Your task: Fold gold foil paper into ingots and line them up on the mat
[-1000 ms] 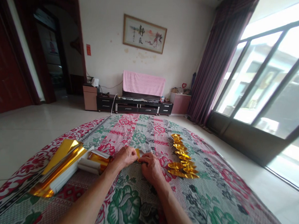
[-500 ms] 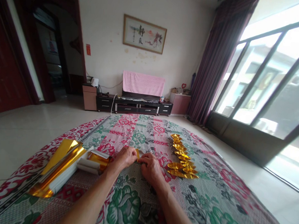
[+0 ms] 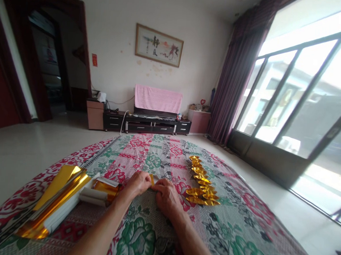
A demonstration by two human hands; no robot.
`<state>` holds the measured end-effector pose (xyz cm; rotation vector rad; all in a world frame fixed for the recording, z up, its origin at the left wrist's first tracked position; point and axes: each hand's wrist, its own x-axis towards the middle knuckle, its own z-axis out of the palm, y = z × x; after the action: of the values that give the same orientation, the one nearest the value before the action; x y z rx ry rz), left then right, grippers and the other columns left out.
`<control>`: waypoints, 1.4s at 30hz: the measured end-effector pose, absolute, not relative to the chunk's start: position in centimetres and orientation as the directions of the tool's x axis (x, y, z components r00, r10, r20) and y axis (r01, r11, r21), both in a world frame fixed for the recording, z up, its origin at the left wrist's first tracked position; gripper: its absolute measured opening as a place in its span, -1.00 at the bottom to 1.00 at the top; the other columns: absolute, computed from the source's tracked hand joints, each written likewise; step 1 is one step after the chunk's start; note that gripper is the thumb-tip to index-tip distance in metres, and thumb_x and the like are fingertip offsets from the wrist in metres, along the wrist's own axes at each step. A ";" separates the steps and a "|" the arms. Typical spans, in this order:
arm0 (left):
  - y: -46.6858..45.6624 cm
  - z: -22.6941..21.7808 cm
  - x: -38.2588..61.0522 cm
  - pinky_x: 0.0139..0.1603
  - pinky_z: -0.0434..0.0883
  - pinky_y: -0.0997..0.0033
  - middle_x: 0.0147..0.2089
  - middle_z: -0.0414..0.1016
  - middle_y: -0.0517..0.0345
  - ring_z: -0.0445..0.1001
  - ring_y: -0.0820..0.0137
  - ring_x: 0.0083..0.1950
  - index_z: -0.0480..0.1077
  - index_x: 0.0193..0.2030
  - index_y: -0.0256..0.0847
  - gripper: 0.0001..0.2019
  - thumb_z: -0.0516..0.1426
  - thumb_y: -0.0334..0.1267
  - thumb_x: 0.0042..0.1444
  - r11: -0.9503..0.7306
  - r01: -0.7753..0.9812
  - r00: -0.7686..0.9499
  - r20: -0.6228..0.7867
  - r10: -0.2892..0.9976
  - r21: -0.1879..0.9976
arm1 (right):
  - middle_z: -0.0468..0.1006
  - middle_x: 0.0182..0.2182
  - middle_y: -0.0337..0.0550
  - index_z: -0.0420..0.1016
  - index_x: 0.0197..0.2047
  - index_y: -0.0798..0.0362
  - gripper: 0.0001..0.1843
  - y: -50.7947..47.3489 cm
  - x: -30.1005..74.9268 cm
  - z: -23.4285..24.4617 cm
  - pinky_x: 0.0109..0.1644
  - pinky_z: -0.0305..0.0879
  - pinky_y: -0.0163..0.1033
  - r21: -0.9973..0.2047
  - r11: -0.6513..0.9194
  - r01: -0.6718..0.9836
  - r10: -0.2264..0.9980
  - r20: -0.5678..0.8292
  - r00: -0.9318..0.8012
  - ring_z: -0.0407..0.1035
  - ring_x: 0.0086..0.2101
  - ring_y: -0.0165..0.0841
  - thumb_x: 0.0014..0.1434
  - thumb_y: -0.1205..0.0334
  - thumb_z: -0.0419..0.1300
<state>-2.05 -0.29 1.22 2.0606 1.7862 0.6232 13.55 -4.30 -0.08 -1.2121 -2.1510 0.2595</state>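
Between my two hands, over the middle of the patterned tablecloth (image 3: 153, 161), is a small piece of gold foil paper (image 3: 152, 179). My left hand (image 3: 139, 184) pinches its left side with closed fingers. From the right, my right hand (image 3: 166, 194) grips its lower edge, thumb and fingers pressed together. Both hands hide much of the piece. To the right lies a column of folded gold foil ingots (image 3: 200, 179), pointed at their ends. Left of my forearm are white-backed rolled foil sheets (image 3: 94, 196).
A stack of larger gold foil sheets (image 3: 57, 205), partly curled, lies at the table's left. Beyond the table stand a low black cabinet (image 3: 153, 127) and a screen draped with a pink cloth (image 3: 157, 99). Glass doors (image 3: 291, 92) run along the right.
The view has shifted slightly right and upward, so things sit further left and lower. Both hands stay together on the gold foil paper, with little visible change in grip.
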 end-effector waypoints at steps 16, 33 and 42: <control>0.4 0.6 -2.7 -0.43 0.23 0.54 -0.46 0.51 0.16 0.43 0.41 -0.39 0.51 -0.40 -0.21 -0.79 0.05 -0.32 -0.14 -0.166 0.834 0.144 0.083 0.986 0.526 | 0.47 -0.27 -0.24 0.55 -0.19 -0.20 -0.51 -4.0 13.6 -0.8 -0.07 0.14 -0.34 -0.476 0.559 0.679 0.812 0.482 -0.331 0.30 -0.22 -0.41 -0.03 0.49 0.00; 0.6 -0.2 -3.2 -0.52 0.13 0.55 -0.54 0.41 0.24 0.33 0.46 -0.48 0.47 -0.40 -0.24 -0.73 0.08 -0.11 -0.15 -0.188 0.805 0.182 0.068 0.981 0.562 | 0.48 -0.31 -0.18 0.58 -0.24 -0.14 -0.60 -3.9 13.6 -1.1 -0.08 0.17 -0.33 -0.494 0.544 0.679 0.818 0.491 -0.298 0.31 -0.24 -0.38 0.01 0.45 0.03; 0.7 -0.4 -3.3 -0.54 0.09 0.54 -0.56 0.37 0.26 0.31 0.47 -0.50 0.45 -0.41 -0.23 -0.72 0.10 -0.07 -0.16 -0.179 0.803 0.181 0.053 0.982 0.568 | 0.48 -0.30 -0.20 0.58 -0.25 -0.16 -0.59 -3.8 13.7 -1.2 -0.07 0.16 -0.33 -0.495 0.539 0.682 0.821 0.491 -0.293 0.31 -0.23 -0.38 0.00 0.45 0.03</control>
<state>-3.29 0.74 -0.43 2.0502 1.6783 0.5833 13.68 -3.83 -1.19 -1.2105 -2.0546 0.2458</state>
